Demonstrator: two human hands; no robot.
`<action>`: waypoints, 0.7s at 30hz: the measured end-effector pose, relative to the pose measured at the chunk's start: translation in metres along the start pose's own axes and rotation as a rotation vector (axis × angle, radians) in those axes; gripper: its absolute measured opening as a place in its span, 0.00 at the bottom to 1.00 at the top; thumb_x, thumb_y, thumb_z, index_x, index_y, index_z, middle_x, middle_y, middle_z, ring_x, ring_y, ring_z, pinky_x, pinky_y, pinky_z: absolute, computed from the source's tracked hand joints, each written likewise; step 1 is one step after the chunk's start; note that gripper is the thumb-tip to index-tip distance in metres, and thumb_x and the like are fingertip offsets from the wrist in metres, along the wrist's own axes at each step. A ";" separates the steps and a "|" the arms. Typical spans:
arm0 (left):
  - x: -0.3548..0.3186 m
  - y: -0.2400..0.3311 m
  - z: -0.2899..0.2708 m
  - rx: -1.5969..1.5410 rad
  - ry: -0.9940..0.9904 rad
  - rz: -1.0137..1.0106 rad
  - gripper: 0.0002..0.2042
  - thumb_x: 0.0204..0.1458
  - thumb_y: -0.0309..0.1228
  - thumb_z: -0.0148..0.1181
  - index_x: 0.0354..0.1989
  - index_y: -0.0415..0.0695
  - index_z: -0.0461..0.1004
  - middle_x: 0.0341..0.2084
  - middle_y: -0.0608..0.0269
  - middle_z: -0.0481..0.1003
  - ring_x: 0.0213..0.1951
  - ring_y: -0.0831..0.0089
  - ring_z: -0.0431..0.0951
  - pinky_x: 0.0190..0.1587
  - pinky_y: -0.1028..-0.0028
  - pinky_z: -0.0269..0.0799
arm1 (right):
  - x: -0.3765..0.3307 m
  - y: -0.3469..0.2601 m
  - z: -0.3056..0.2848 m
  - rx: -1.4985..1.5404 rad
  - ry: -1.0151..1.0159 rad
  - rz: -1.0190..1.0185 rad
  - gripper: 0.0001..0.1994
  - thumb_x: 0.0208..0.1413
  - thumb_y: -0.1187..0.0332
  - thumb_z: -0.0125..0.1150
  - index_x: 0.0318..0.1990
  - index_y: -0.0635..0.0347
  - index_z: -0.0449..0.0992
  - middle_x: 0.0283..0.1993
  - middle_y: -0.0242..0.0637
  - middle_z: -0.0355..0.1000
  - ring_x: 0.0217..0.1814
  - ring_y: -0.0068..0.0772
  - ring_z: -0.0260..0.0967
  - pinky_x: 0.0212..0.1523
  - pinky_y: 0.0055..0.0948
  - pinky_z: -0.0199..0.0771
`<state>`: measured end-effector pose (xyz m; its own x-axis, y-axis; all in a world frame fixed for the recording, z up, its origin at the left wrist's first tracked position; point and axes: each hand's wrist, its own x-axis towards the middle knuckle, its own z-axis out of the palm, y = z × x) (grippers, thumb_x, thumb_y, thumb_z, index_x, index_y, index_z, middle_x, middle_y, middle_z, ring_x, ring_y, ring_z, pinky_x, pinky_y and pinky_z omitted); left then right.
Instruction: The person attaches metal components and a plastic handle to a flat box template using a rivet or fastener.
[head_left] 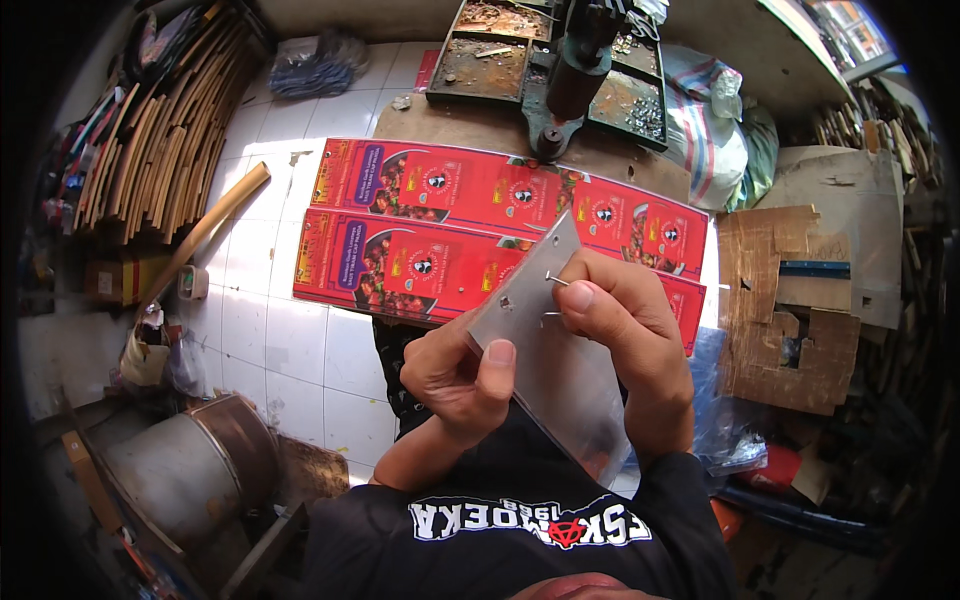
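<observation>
A smooth grey sheet (560, 375) with small holes along its upper edge is held tilted in front of my chest. My left hand (455, 375) grips its left edge, thumb on the near face and fingers behind. Between the thumb and forefinger of my right hand (635, 335) is a thin metal pin (556, 279) with a small head, close to the sheet's upper part. A second thin metal piece (550, 315) shows just under my right thumb; its far end is hidden. Beyond the hands lie two long red printed panels (455, 225), side by side.
A dark green hand press (575, 90) stands at the back, between trays (483, 68) of small metal parts. Stacked boards (170, 150) lean at the left. Cut cardboard (790, 350) and woven sacks (705, 130) lie at the right; a metal drum (190, 455) is lower left.
</observation>
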<state>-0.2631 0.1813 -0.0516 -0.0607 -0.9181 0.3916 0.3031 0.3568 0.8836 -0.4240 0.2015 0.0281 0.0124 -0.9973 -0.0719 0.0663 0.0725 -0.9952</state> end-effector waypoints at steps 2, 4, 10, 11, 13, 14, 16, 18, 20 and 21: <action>0.002 -0.001 -0.003 -0.044 0.031 -0.093 0.14 0.51 0.25 0.58 0.41 0.25 0.77 0.23 0.61 0.77 0.23 0.85 0.69 0.26 0.83 0.64 | 0.000 -0.001 -0.001 0.115 -0.004 0.034 0.15 0.66 0.62 0.50 0.28 0.60 0.67 0.25 0.20 0.59 0.28 0.12 0.51 0.29 0.19 0.54; 0.004 0.002 0.000 -0.095 0.056 -0.159 0.11 0.53 0.25 0.58 0.38 0.26 0.77 0.23 0.65 0.76 0.24 0.86 0.68 0.26 0.84 0.63 | 0.001 0.004 0.002 0.064 0.048 0.020 0.14 0.66 0.63 0.49 0.29 0.61 0.68 0.24 0.21 0.59 0.28 0.13 0.52 0.29 0.20 0.55; 0.004 0.005 -0.003 -0.116 0.086 -0.282 0.13 0.52 0.25 0.55 0.40 0.26 0.75 0.32 0.54 0.78 0.34 0.76 0.76 0.42 0.76 0.72 | 0.005 0.032 0.005 -0.389 0.267 -0.444 0.10 0.59 0.66 0.60 0.30 0.61 0.72 0.34 0.35 0.71 0.38 0.31 0.65 0.40 0.28 0.63; 0.005 0.004 -0.002 -0.128 0.098 -0.276 0.13 0.52 0.25 0.55 0.41 0.26 0.75 0.32 0.54 0.78 0.35 0.76 0.76 0.42 0.76 0.72 | 0.005 0.035 0.002 -0.399 0.317 -0.455 0.10 0.59 0.65 0.60 0.30 0.61 0.72 0.36 0.35 0.71 0.39 0.32 0.65 0.42 0.28 0.63; 0.009 0.003 0.000 -0.154 0.117 -0.265 0.13 0.52 0.24 0.54 0.41 0.26 0.74 0.32 0.54 0.78 0.35 0.76 0.76 0.43 0.76 0.72 | 0.000 0.045 -0.011 -0.326 0.335 -0.410 0.10 0.60 0.65 0.60 0.30 0.61 0.72 0.38 0.35 0.70 0.40 0.30 0.64 0.44 0.28 0.62; 0.009 -0.001 -0.003 -0.135 0.102 -0.258 0.13 0.52 0.24 0.54 0.43 0.26 0.74 0.33 0.54 0.78 0.35 0.76 0.77 0.43 0.77 0.72 | -0.002 0.053 -0.016 -0.238 0.299 -0.355 0.10 0.61 0.65 0.59 0.31 0.61 0.72 0.39 0.34 0.69 0.40 0.28 0.63 0.45 0.27 0.61; 0.007 -0.008 -0.007 -0.129 0.058 -0.250 0.14 0.52 0.23 0.53 0.46 0.27 0.72 0.35 0.53 0.77 0.35 0.75 0.77 0.43 0.77 0.72 | -0.011 0.063 -0.028 -0.016 0.185 -0.176 0.10 0.62 0.65 0.58 0.32 0.61 0.72 0.39 0.31 0.67 0.40 0.25 0.62 0.45 0.25 0.60; 0.018 -0.004 -0.002 -0.094 0.043 -0.209 0.16 0.54 0.22 0.54 0.51 0.28 0.69 0.37 0.54 0.78 0.37 0.78 0.77 0.42 0.78 0.72 | -0.016 0.071 -0.035 0.087 0.007 -0.052 0.10 0.63 0.65 0.57 0.34 0.63 0.71 0.36 0.28 0.65 0.39 0.18 0.59 0.42 0.21 0.59; 0.029 0.007 -0.006 -0.030 -0.044 -0.249 0.22 0.54 0.22 0.57 0.58 0.33 0.63 0.44 0.50 0.76 0.42 0.71 0.79 0.46 0.72 0.74 | -0.018 0.072 -0.032 0.045 0.069 0.001 0.09 0.63 0.66 0.57 0.34 0.63 0.72 0.34 0.26 0.66 0.37 0.15 0.60 0.39 0.19 0.61; 0.035 0.005 -0.010 0.109 -0.106 -0.156 0.22 0.52 0.21 0.59 0.57 0.34 0.65 0.45 0.50 0.76 0.43 0.69 0.78 0.47 0.71 0.74 | -0.020 0.071 -0.033 0.053 0.104 0.037 0.10 0.63 0.66 0.58 0.34 0.64 0.73 0.34 0.26 0.67 0.36 0.14 0.61 0.37 0.18 0.61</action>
<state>-0.2545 0.1494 -0.0357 -0.2001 -0.9426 0.2671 0.1781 0.2331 0.9560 -0.4522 0.2263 -0.0429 -0.0877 -0.9892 -0.1176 0.1204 0.1067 -0.9870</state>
